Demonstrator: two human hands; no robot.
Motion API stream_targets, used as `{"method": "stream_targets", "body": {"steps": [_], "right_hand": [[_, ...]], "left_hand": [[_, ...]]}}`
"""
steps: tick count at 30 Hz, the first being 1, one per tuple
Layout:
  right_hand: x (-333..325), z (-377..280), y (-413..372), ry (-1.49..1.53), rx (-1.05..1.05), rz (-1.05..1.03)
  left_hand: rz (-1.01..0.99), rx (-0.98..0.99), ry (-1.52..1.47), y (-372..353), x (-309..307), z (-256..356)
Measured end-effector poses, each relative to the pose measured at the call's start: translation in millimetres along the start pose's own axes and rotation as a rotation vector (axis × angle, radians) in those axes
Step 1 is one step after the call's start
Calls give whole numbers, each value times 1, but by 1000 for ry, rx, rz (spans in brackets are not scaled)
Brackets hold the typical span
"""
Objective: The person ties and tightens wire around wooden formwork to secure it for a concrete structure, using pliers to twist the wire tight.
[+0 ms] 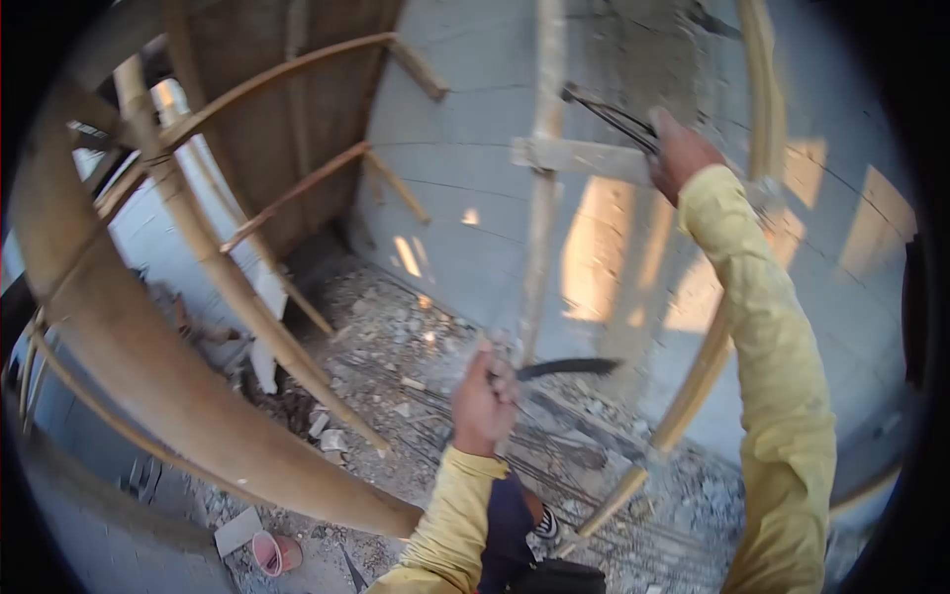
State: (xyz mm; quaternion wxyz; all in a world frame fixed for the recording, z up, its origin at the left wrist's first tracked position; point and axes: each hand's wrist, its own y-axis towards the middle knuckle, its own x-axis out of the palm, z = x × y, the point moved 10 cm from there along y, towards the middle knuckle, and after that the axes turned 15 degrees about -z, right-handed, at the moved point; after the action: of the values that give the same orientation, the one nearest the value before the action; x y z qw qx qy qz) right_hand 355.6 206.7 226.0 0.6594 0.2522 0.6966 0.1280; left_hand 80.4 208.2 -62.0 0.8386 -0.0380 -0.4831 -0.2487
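Note:
My right hand (685, 153) is raised against the grey block wall, its fingers closed around the handles of a pair of dark pincers (612, 114). The pincers' head points up and left, near a vertical wooden post (547, 89) and a short horizontal board (589, 158). Lower down, my left hand (485, 398) is closed on a dark, curved, flat strip (571, 368) that sticks out to the right. Blur hides the strip's exact kind. Both forearms wear yellow sleeves.
Bamboo poles (203, 238) slant across the left side. Rubble (376, 317) and thin metal rods (554, 475) cover the ground below. A pink bucket (275, 554) stands at the lower left, beside a pale block (237, 532). Another pole (698, 386) leans by the wall at right.

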Motion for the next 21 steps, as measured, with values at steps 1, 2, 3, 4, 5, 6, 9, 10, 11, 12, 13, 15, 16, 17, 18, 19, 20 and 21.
{"method": "stream_targets", "body": {"steps": [1,2,3,4,5,6,9,10,11,12,13,15,16,17,18,19,20,21], "right_hand": [[15,4,22,2,17,-108],[19,2,31,23,9,-86],[29,3,41,4,74,-201],[54,24,60,-19,105,-249],[68,35,67,-47,35,-121],[70,31,63,-101,23,-83],[92,43,72,-93,71,-97],[93,43,74,-96,66,-80],[93,44,74,-102,66,-64],[91,41,72,-129,45,-36],[89,40,73,-122,50,-50],[85,38,71,-108,67,-83],[80,33,67,-101,62,-107],[77,31,65,-95,67,-118],[75,29,64,-88,70,-130],[73,27,61,-84,71,-144],[70,24,58,-104,64,-143],[66,22,55,-101,71,-144]], "left_hand": [[23,-70,31,1,-15,-13],[21,-150,-24,2,-32,-30],[58,-198,79,-5,-29,-29],[-4,-213,116,-5,-27,-33],[-19,-206,155,-5,-33,-41],[-7,-216,206,-13,-36,-37],[27,-258,298,-32,-48,-40],[40,-263,322,-39,-53,-39],[54,-252,330,-48,-53,-37],[64,-244,343,-57,-51,-32],[72,-236,349,-64,-52,-37],[148,-250,437,-75,-152,-77],[166,-221,458,-90,-148,-74],[218,-203,489,-103,-151,-70],[268,-184,520,-115,-153,-68],[307,-171,546,-127,-153,-68],[347,-159,571,-140,-149,-67],[373,-154,589,-151,-140,-63]]}}
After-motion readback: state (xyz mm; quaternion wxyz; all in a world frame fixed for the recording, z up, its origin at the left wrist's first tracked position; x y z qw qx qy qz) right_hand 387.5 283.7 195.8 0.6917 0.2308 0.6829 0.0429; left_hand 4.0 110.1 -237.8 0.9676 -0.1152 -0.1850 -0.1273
